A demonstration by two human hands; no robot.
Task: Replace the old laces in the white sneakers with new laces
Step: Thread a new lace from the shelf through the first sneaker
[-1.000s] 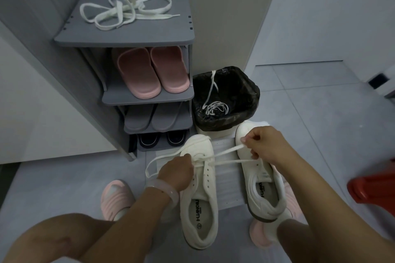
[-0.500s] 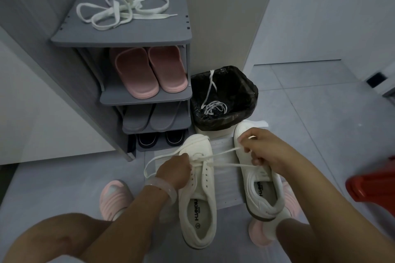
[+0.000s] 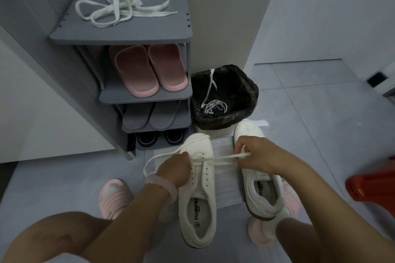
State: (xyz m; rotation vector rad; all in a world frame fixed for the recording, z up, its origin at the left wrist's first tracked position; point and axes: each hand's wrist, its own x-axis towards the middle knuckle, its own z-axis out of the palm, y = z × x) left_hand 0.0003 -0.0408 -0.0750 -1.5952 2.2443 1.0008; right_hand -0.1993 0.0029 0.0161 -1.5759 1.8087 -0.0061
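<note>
Since a second ago the right hand (image 3: 255, 152) has drifted a little toward the left sneaker, so the two lace strands it pulls lie lower and flatter across the gap between the shoes; the left hand (image 3: 174, 170) sits where it did, at the eyelets.

Head view: the left sneaker (image 3: 197, 194) lies on the floor (image 3: 320, 134) with its toe pointing away, its tongue and insole print showing. The left hand rests on its left side, fingers curled at the front eyelets, where they pinch the new lace (image 3: 222, 159) — a loop of that lace arcs out to the left of the wrist, which wears a pale bracelet (image 3: 165, 186). From the eyelets two flat white strands run to the right, and the right hand pinches them between thumb and curled fingers, over the toe of the right sneaker (image 3: 261, 192). That shoe stands just beside the first, unlaced as far as can be seen. Both rest partly on a sheet of white paper (image 3: 225, 186).

Behind them a bin lined with a black bag (image 3: 224, 96) holds a thin white old lace (image 3: 213, 105), one end draped over the rim. A grey shoe rack (image 3: 119, 36) stands left of the bin — on its top lies a second flat white lace (image 3: 121, 7) in loose loops, with pink slippers (image 3: 149, 70) on the shelf below, grey slippers (image 3: 154, 116) under those and dark shoes (image 3: 160, 136) at the bottom. The person's feet wear pink slippers too; a red object (image 3: 374, 186) shows at the right edge.
</note>
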